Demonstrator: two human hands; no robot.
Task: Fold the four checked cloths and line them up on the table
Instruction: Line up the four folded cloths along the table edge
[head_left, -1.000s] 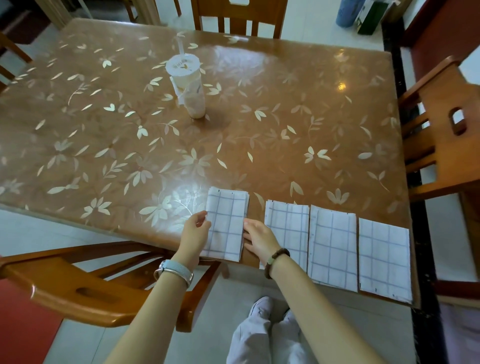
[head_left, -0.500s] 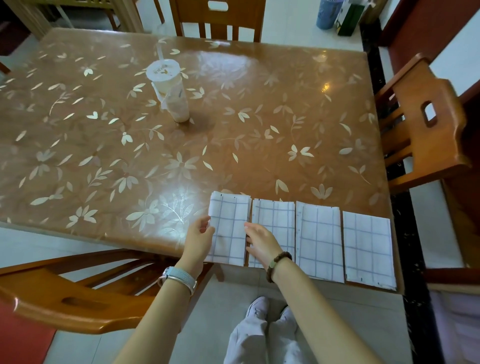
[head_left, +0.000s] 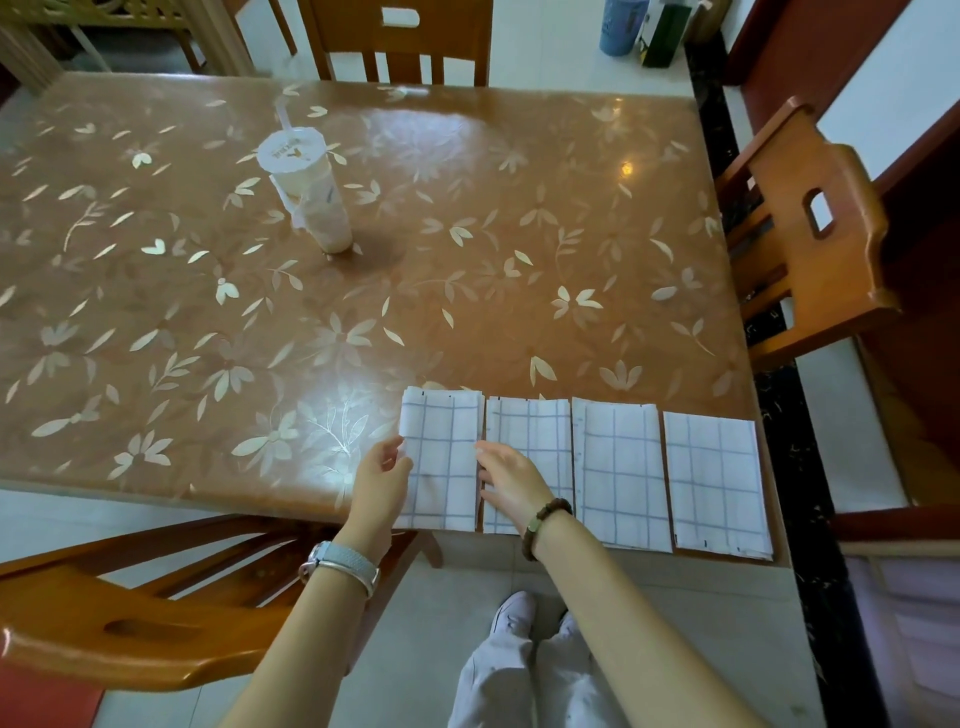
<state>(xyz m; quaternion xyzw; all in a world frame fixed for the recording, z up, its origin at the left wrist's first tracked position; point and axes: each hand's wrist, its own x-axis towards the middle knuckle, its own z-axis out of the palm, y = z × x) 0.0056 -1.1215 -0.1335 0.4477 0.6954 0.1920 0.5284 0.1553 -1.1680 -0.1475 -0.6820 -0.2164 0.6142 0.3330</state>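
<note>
Lower centre, the leftmost cloth (head_left: 441, 467) lies between the left hand (head_left: 382, 480) and right hand (head_left: 511, 480), their relaxed fingers touching its side edges.

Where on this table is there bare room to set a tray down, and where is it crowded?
Free: the table from the cup to the right edge, and the patch left of the left hand. Crowded: the near right edge, where four cloths lie side by side.
</note>
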